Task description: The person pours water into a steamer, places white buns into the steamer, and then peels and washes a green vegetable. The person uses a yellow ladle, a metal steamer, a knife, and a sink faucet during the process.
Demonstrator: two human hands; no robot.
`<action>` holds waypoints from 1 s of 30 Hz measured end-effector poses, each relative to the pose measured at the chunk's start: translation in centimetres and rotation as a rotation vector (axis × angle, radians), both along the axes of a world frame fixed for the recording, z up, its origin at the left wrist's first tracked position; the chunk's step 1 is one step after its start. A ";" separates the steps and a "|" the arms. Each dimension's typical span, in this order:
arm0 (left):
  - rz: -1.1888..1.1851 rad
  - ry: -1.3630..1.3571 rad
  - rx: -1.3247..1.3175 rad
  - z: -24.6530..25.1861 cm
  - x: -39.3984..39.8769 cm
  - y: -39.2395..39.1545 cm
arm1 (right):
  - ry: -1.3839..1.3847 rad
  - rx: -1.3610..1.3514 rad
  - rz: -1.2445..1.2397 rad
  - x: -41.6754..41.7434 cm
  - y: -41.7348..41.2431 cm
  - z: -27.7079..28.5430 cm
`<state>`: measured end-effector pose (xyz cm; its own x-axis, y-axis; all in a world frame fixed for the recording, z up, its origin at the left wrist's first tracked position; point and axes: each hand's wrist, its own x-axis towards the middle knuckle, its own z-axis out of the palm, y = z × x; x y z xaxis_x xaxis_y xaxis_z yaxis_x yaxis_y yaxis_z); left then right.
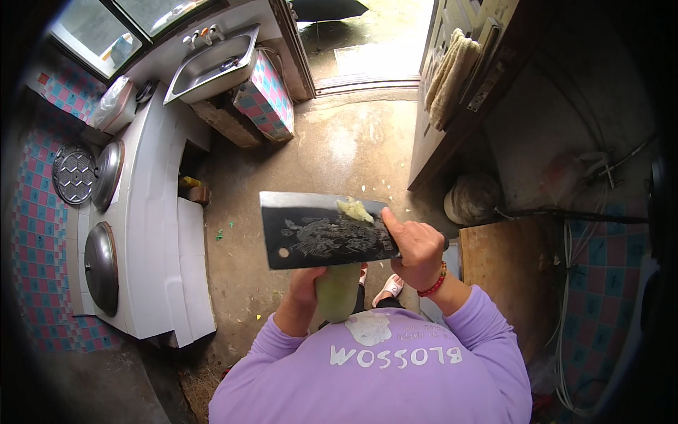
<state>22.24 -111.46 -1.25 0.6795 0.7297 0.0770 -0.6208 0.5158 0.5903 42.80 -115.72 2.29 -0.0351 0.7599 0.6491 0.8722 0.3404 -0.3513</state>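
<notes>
My right hand (418,238) grips a broad black cleaver (328,233) by its handle end, the thumb pressed on the blade. The blade lies roughly level in front of me, a dragon-like pattern on its face and a round hole near the far left corner. A pale yellowish-green scrap (355,209) sticks to the blade near its upper edge. Under the cleaver, my left hand (304,286) is wrapped around a long pale green vegetable, possibly a gourd (337,291), held close to my torso. The blade hides the gourd's far end and most of my left fingers.
To the left runs a white-tiled stove counter (151,212) with metal lids (101,268). A steel sink (217,63) stands beyond it by the doorway. An open door with a towel (453,79) is at the upper right. A wooden board (508,281) lies on my right. Small scraps dot the floor.
</notes>
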 end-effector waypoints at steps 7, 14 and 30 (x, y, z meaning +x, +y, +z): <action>0.018 0.146 -0.478 -2.1 -1.1 0.9 | 0.006 -0.016 0.160 -1.4 -1.9 1.7; 0.018 0.284 -0.087 0.0 -1.7 0.2 | -0.115 -0.070 -0.180 0.7 1.5 -2.8; 0.093 0.175 -0.349 -3.2 -2.9 2.3 | 1.643 -0.970 -0.402 13.8 -3.4 -14.7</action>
<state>19.29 -109.18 -4.45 0.5904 0.7505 -0.2971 -0.5798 0.6504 0.4908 56.59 -119.12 -12.37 0.3098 0.6301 -0.7120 -0.4819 -0.5415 -0.6889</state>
